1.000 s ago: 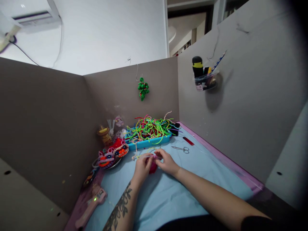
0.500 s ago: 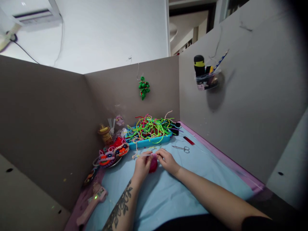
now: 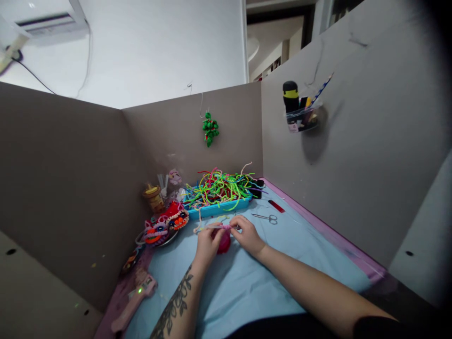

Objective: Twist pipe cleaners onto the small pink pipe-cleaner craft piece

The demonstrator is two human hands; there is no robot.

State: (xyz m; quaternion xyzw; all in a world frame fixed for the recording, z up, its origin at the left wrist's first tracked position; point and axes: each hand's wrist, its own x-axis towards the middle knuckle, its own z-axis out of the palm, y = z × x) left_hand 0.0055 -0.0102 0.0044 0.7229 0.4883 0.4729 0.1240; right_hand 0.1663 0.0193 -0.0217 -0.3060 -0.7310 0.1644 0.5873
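Note:
My left hand (image 3: 208, 243) and my right hand (image 3: 247, 234) meet over the light blue mat (image 3: 247, 292), both with fingers pinched on a thin pink pipe cleaner (image 3: 216, 226) that runs between them. A round dark pink piece (image 3: 223, 244) lies under my fingers, between the two hands. Just beyond them stands a blue tray (image 3: 219, 208) heaped with green, red and yellow pipe cleaners.
Small scissors (image 3: 266, 217) and a red stick (image 3: 276, 206) lie right of the tray. Colourful pipe-cleaner figures (image 3: 163, 225), a spool (image 3: 153, 197) and a pink glue gun (image 3: 134, 301) sit at the left. Grey cardboard walls (image 3: 353, 141) enclose the desk; a cup of tools (image 3: 299, 115) hangs on the right wall.
My hands stay in the same spot; the fingers have shifted slightly along the pink pipe cleaner. The view has wobbled a little.

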